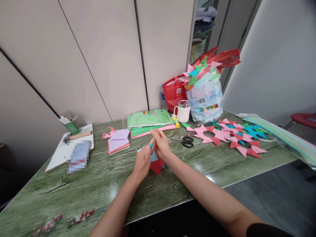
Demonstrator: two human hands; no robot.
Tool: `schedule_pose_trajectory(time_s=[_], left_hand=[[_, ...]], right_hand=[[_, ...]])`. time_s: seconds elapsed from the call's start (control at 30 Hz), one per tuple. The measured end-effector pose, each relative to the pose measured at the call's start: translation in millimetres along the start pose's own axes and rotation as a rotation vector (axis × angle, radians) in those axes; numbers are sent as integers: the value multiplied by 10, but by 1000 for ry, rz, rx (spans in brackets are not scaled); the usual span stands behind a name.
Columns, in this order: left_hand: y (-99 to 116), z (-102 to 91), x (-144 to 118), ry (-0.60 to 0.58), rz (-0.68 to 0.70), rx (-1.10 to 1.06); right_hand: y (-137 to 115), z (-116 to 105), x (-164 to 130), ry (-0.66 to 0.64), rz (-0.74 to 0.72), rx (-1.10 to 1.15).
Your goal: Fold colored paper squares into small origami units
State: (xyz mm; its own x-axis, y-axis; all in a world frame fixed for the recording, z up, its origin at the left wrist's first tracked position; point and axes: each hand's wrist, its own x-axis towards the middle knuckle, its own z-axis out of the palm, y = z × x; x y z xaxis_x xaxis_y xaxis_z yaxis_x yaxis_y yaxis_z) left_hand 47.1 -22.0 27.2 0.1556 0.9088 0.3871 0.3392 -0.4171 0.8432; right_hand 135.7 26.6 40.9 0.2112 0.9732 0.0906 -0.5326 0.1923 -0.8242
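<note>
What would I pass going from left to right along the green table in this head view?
White board with a wooden stick → purple paper squares → the two hands, left hand and right hand, holding folded coloured paper → black scissors → pink, red and blue folded stars.

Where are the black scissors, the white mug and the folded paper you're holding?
black-handled scissors [187, 142]: head view, on the handle loops, lying on the green table.
white mug [183, 114]: head view, on its side wall.
folded red and blue paper piece [157, 164]: head view, on the red part below both hands.
</note>
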Motion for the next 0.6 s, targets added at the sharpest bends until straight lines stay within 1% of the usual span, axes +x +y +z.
schedule_pose_trajectory(time_s=[0.13, 0.23, 0.4, 0.5, 0.6], left_hand=[[-26, -12, 15, -68, 59, 15], [-28, -35, 29, -114, 91, 37], [-11, -19, -7, -139, 135, 52], [-21, 13, -33, -75, 147, 102], [-54, 22, -20, 39, 115, 103]], right_hand=[[-49, 4, -12, -47, 116, 184], [-64, 13, -17, -73, 187, 245], [-44, 12, 9, 4, 269, 213], [-13, 24, -19, 45, 305, 192], [31, 50, -78, 9, 314, 99]])
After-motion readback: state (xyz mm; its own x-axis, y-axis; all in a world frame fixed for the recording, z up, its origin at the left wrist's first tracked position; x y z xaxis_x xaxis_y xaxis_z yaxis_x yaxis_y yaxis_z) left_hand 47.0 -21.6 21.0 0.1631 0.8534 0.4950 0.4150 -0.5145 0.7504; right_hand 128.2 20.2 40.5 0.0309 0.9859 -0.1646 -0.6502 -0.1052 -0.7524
